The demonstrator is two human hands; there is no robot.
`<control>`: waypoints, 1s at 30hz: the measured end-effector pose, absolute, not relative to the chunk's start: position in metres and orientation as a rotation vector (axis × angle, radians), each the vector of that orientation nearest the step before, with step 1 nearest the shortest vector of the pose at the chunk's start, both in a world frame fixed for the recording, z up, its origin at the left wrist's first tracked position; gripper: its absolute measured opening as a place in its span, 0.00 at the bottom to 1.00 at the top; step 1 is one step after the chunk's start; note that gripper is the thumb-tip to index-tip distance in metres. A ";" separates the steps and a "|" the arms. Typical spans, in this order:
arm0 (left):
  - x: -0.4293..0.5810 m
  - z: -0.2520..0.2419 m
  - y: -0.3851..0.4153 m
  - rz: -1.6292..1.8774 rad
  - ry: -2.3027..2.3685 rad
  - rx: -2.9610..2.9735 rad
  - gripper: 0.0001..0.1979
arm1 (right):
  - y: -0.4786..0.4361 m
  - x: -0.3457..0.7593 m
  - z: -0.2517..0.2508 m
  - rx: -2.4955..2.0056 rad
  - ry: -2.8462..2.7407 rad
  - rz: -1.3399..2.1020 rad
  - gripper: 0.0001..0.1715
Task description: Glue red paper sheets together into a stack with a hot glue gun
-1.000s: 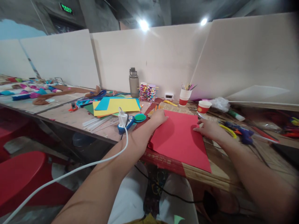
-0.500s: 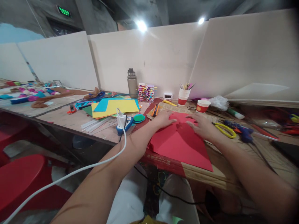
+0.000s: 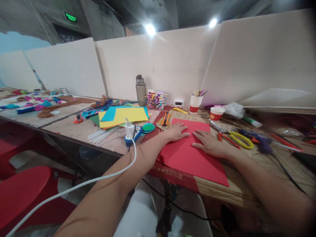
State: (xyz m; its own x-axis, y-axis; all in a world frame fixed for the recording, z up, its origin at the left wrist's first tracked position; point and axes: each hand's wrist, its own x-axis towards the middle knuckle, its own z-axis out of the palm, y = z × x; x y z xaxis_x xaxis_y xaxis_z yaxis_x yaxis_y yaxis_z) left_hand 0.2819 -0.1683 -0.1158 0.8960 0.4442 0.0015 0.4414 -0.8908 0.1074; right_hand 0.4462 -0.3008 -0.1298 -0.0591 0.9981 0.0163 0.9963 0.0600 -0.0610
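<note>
A sheet of red paper [image 3: 191, 161] lies flat at the table's front edge. My left hand [image 3: 177, 132] rests on its upper left part, fingers stretched out and holding nothing. On the right side of the sheet lies my right hand [image 3: 208, 142], palm down with its fingers spread. The fingertips of the two hands point toward each other, a small gap apart. Just right of my right hand are scissors with red and yellow handles [image 3: 240, 141]. An orange utility knife [image 3: 165, 119] lies beyond my left hand.
Yellow and blue paper sheets [image 3: 130, 117] lie at left, behind a power strip [image 3: 133, 135] with a white cable across my left arm. Paper cups [image 3: 216, 114], a bottle [image 3: 141, 92] and a small clock [image 3: 178, 103] stand at the back. A glue gun [image 3: 263, 143] lies right.
Both hands have come down toward me and now lie flatter on the red paper. More of the scissors shows beside my right hand. The view has shifted slightly.
</note>
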 end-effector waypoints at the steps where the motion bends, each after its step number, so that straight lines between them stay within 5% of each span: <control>1: 0.282 -0.116 -0.168 0.054 0.694 2.963 0.32 | -0.301 0.446 -0.129 -2.121 -2.249 0.066 0.44; 15: 0.277 -0.115 -0.180 0.116 0.784 2.968 0.35 | -0.305 0.438 -0.120 -2.242 -2.230 0.175 0.46; 23: 0.275 -0.115 -0.170 0.408 0.763 2.998 0.22 | -0.306 0.436 -0.113 -2.233 -2.221 0.197 0.48; 30: 0.255 -0.111 -0.172 0.215 0.457 3.089 0.29 | -0.304 0.439 -0.119 -2.255 -2.236 0.203 0.48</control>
